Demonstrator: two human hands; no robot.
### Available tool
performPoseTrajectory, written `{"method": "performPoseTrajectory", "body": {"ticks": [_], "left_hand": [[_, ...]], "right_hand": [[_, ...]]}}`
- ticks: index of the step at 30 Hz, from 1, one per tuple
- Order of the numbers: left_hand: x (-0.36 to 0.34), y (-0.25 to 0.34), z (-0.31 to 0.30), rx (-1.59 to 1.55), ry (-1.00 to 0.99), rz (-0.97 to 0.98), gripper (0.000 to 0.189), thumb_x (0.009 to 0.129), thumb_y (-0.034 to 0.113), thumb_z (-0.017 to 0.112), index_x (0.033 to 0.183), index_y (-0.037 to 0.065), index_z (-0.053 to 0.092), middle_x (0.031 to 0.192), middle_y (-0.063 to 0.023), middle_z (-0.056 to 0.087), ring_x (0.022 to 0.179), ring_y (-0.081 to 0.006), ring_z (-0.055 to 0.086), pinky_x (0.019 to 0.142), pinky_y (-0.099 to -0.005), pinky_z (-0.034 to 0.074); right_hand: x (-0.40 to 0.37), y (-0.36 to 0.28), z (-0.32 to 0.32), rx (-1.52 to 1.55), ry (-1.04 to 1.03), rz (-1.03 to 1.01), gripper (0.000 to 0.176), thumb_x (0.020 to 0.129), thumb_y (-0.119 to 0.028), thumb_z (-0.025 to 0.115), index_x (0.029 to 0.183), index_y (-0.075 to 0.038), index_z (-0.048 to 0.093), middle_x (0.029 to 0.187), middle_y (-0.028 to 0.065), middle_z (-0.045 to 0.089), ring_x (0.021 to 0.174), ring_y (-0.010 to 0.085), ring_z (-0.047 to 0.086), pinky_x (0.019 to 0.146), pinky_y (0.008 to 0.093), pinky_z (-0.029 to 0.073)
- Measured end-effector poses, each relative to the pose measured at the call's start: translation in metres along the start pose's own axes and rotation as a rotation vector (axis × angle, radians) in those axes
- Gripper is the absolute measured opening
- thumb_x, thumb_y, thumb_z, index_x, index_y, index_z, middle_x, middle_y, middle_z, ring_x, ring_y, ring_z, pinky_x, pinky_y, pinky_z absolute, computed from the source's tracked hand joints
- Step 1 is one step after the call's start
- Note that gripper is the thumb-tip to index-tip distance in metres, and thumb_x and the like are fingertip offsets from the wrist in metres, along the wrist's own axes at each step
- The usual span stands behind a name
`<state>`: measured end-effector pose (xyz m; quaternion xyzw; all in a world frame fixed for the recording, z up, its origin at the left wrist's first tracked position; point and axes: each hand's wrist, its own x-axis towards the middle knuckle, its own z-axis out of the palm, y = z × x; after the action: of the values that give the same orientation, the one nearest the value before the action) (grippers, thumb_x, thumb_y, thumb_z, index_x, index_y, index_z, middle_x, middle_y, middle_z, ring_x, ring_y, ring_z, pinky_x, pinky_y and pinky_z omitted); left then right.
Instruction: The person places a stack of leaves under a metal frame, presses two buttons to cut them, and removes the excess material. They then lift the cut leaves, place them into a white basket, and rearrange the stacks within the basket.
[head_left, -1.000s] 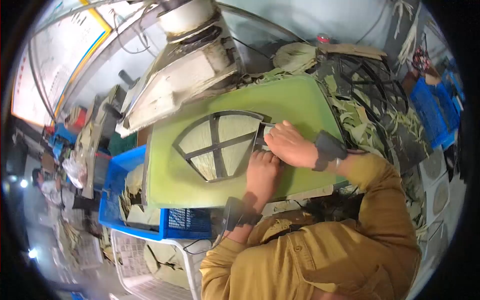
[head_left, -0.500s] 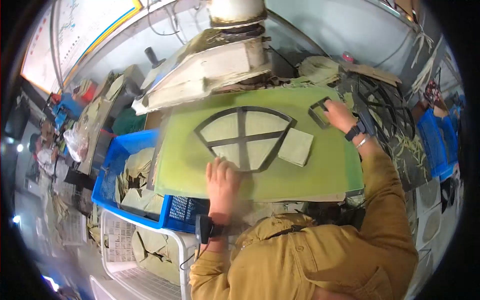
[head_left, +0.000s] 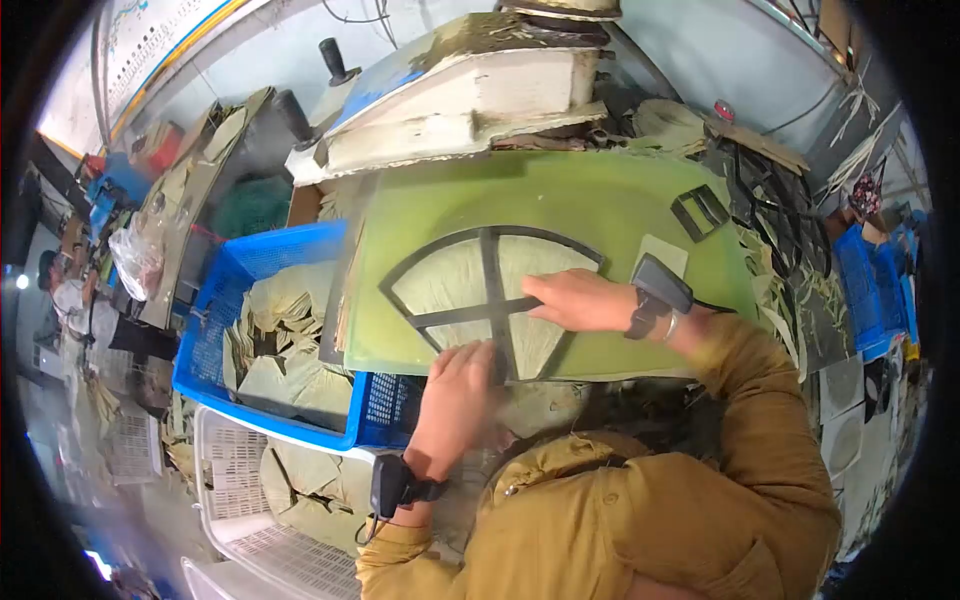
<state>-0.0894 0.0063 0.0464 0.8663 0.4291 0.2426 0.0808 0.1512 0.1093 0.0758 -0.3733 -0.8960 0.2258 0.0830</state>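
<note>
A fan-shaped cutting die [head_left: 490,262], a dark frame with crossing bars, lies on a green cutting board [head_left: 420,200]. Pale green sheet material shows through its openings. My right hand [head_left: 575,300] reaches in from the right, its thumb and fingers closed on the crossbar near the middle. At the near left edge of the die, my left hand [head_left: 460,390] has its fingers bent over the frame; the thumb is hidden. A small rectangular cutting die [head_left: 700,212] lies at the board's right side. A pale square piece [head_left: 662,257] is partly covered by my right wrist device.
Left of the board stands a blue basket [head_left: 270,245] of cut pale pieces, above a white basket [head_left: 230,470]. A white machine head [head_left: 470,105] overhangs the board's back. More dark dies [head_left: 755,190] and scraps lie at right; another person [head_left: 75,300] is far left.
My right hand has let go of the small rectangular die and moved left onto the fan-shaped die's crossbar. The fan-shaped die now sits closer to the board's near edge.
</note>
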Motion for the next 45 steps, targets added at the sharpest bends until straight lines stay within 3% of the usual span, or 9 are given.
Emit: {"method": "performPoseTrajectory", "body": {"ticks": [6, 10, 12, 13, 17, 35, 37, 42, 45], "left_hand": [[0.023, -0.001, -0.031, -0.014, -0.131, -0.009, 0.098, 0.071, 0.051, 0.074, 0.132, -0.013, 0.032, 0.083, -0.0155, 0.061, 0.085, -0.0335, 0.06, 0.099, -0.0476, 0.036], [0.023, -0.002, -0.048, -0.184, -0.068, -0.062, 0.09, 0.074, 0.042, 0.076, 0.135, -0.008, 0.031, 0.095, -0.0169, 0.062, 0.098, -0.0303, 0.06, 0.105, -0.0438, 0.032], [-0.005, 0.005, -0.029, -0.131, 0.63, -0.373, 0.082, 0.073, 0.029, 0.079, 0.133, -0.006, 0.035, 0.11, -0.0204, 0.055, 0.108, -0.0322, 0.053, 0.1, -0.0442, 0.035], [-0.015, 0.014, -0.012, -0.357, 0.877, -0.608, 0.07, 0.073, 0.015, 0.079, 0.127, -0.005, 0.04, 0.113, -0.0167, 0.05, 0.109, -0.0266, 0.048, 0.097, -0.04, 0.036], [-0.056, 0.003, 0.061, -1.92, 0.452, -1.186, 0.05, 0.088, 0.02, 0.069, 0.126, -0.002, 0.046, 0.114, -0.009, 0.057, 0.101, -0.0218, 0.056, 0.088, -0.037, 0.046], [-0.138, 0.094, 0.03, -1.525, 1.006, -1.131, 0.053, 0.091, 0.009, 0.058, 0.137, -0.005, 0.036, 0.128, -0.017, 0.053, 0.112, -0.0266, 0.056, 0.095, -0.0405, 0.047], [-0.143, 0.102, 0.027, -1.534, 1.049, -1.147, 0.053, 0.091, 0.01, 0.058, 0.137, -0.005, 0.035, 0.128, -0.0173, 0.053, 0.112, -0.027, 0.056, 0.095, -0.0412, 0.047], [-0.147, 0.117, 0.02, -1.48, 1.217, -1.181, 0.057, 0.09, 0.023, 0.063, 0.135, -0.003, 0.039, 0.131, -0.0189, 0.052, 0.115, -0.0329, 0.054, 0.095, -0.0495, 0.047], [-0.141, 0.131, -0.008, -1.428, 1.341, -1.174, 0.059, 0.09, 0.025, 0.062, 0.137, -0.002, 0.038, 0.132, -0.0186, 0.051, 0.117, -0.0334, 0.052, 0.097, -0.0502, 0.045]], "right_hand": [[0.016, -0.024, -0.035, 0.078, -0.079, 0.082, 0.023, 0.085, -0.02, 0.065, 0.102, -0.005, 0.06, 0.079, 0.0188, 0.063, 0.073, 0.0371, 0.06, 0.066, 0.0419, 0.046], [0.026, -0.003, -0.04, 0.134, -0.134, 0.056, 0.025, 0.086, -0.02, 0.065, 0.106, -0.005, 0.061, 0.078, 0.0135, 0.062, 0.066, 0.022, 0.057, 0.066, 0.0341, 0.046], [0.026, 0.022, -0.028, 0.293, -0.044, 0.03, 0.027, 0.086, -0.024, 0.065, 0.103, -0.004, 0.062, 0.071, 0.008, 0.057, 0.064, 0.0169, 0.052, 0.063, 0.0335, 0.044], [0.026, 0.025, -0.024, 0.293, -0.048, 0.021, 0.027, 0.086, -0.024, 0.065, 0.103, -0.004, 0.062, 0.071, 0.008, 0.057, 0.064, 0.0169, 0.052, 0.063, 0.0335, 0.044], [0.019, 0.006, -0.018, 0.457, -0.008, 0.023, 0.03, 0.085, -0.025, 0.067, 0.104, -0.002, 0.062, 0.073, 0.0016, 0.057, 0.067, 0.0106, 0.048, 0.063, 0.029, 0.044], [-0.029, 0.118, -0.054, -0.032, 0.521, -0.007, 0.023, 0.084, -0.018, 0.063, 0.099, 0.0, 0.062, 0.087, 0.0181, 0.064, 0.085, 0.0356, 0.062, 0.077, 0.0406, 0.048], [-0.062, 0.107, -0.087, 0.024, 0.111, 0.44, 0.029, 0.081, -0.02, 0.067, 0.099, 0.001, 0.059, 0.096, 0.0175, 0.059, 0.098, 0.0322, 0.058, 0.085, 0.0389, 0.047], [-0.124, 0.114, -0.071, -0.296, 0.514, 0.229, 0.052, 0.073, -0.027, 0.075, 0.107, 0.006, 0.052, 0.112, 0.0226, 0.051, 0.109, 0.0368, 0.051, 0.092, 0.041, 0.042], [-0.135, 0.133, -0.061, -0.043, 0.272, 0.443, 0.061, 0.067, -0.029, 0.079, 0.109, 0.005, 0.051, 0.111, 0.0243, 0.051, 0.108, 0.0389, 0.05, 0.092, 0.0421, 0.041]]}}
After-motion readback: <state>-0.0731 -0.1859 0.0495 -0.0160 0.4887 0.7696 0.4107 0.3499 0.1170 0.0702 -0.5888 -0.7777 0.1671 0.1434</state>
